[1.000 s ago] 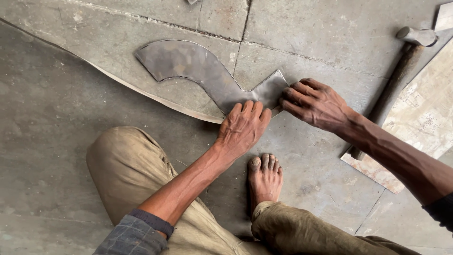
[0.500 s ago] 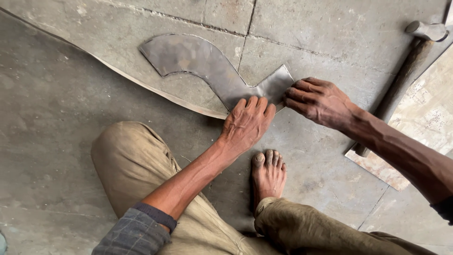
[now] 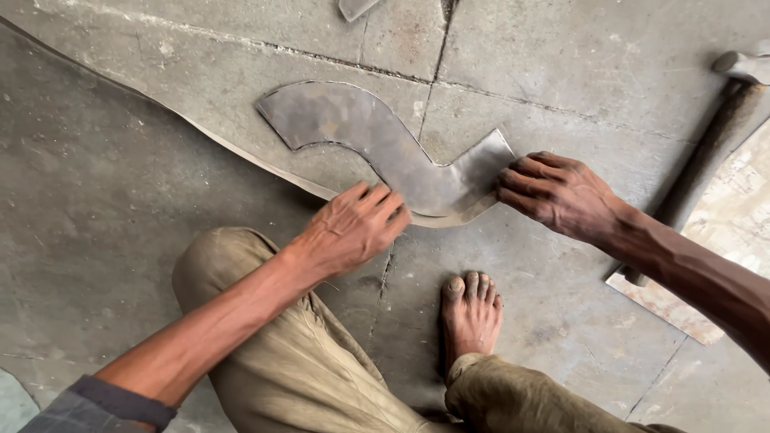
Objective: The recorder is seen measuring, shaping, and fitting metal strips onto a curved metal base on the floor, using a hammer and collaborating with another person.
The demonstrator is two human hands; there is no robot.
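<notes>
Curved metal cutout (image 3: pixel 377 144) flat on a big metal sheet (image 3: pixel 120 200), itself lying on the concrete floor (image 3: pixel 577 72). Shape like a fat S: broad rounded lobe at upper left, narrow waist mid, flared tail at lower right.

Left hand (image 3: pixel 353 228): fingers together, tips pressed down on the cutout's lower edge near the waist. Pinning, not gripping. Right hand (image 3: pixel 557 192): fingers curled, tips bearing on the flared tail end, nothing enclosed in the palm. Both hands flat-loaded on top, neither clamped round anything.

Handling, judged from looks only:
- thin plate, probably stiff enough to hold shape, some spring likely across the narrow waist
- light for its footprint, easy one-hand lift once an edge is up
- dull grey surface, dusty; metal on metal, so likely to skate sideways under uneven pressure
- cut edges look raw, possible burrs; sharp corners at the tail
- not fragile, but waist probably the first place to bend

Grip points: best at the flared tail or the broad lobe, thumb under, fingers on top, away from corners. Avoid lifting from the waist alone. Lying flush, so needs a fingernail or a slide to the sheet's edge to get under.

Nearby: hammer (image 3: pixel 722 136) at right, head toward top, handle lying over a pale board (image 3: pixel 722 265). Bare foot (image 3: pixel 472 317) and bent knee (image 3: pixel 233 273) just below the hands
</notes>
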